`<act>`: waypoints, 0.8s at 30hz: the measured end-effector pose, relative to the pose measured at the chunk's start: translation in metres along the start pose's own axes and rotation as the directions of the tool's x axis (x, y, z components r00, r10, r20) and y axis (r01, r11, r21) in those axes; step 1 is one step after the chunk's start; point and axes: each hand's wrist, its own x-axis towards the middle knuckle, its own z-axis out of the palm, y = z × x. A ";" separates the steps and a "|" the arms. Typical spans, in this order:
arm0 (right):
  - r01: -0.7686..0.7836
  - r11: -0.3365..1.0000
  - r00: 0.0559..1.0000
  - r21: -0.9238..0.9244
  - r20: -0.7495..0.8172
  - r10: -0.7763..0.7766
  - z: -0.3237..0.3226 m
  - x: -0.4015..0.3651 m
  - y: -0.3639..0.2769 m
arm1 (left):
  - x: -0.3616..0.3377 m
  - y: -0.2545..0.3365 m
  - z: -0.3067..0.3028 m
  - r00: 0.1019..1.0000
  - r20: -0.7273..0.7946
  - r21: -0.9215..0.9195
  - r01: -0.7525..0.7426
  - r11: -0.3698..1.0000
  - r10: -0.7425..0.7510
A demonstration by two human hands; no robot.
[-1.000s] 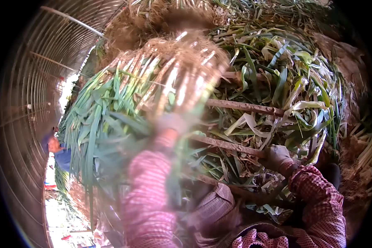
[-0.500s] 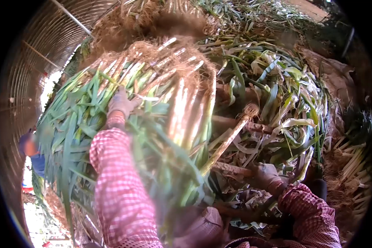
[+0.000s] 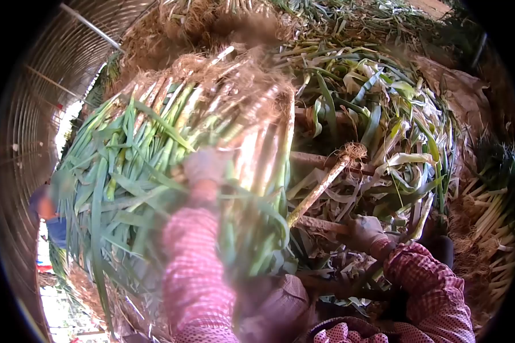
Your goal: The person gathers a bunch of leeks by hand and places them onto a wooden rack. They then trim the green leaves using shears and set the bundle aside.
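A large heap of long green onions (image 3: 154,131) fills the left and middle, with brown roots at the top and green leaves fanning down to the left. My left hand (image 3: 205,166), gloved and blurred by motion, is over the stalks in the middle of the heap; its fingers cannot be made out. My right hand (image 3: 365,233), also gloved, is closed around the end of a wooden bar (image 3: 320,224) at the lower right. A single green onion (image 3: 323,186) lies slanted above that bar, its root end up.
Loose and dry leaves (image 3: 400,131) pile up at the right around more wooden bars. Further onions with roots (image 3: 486,228) lie at the far right, and others at the back. Curved ribbed sheeting (image 3: 28,114) rises on the left. A person in blue (image 3: 54,220) is partly visible there.
My left hand has moved right and slightly down across the heap, away from the leaves it lay on. My right hand stays at the bar, and the view has shifted slightly.
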 end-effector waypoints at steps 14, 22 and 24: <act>0.042 0.999 0.999 0.019 -0.024 -0.042 0.003 0.001 0.002 | -0.005 0.017 -0.024 0.980 -0.188 -0.233 -0.108 0.966 0.065; -0.004 1.000 1.000 0.009 -0.012 0.004 0.002 -0.001 0.003 | 0.000 -0.024 0.003 0.977 0.170 -0.152 0.151 0.977 -0.125; 0.012 1.000 1.000 0.020 -0.018 -0.011 0.001 -0.001 0.003 | 0.001 -0.027 0.028 0.983 0.162 -0.253 0.126 0.959 -0.087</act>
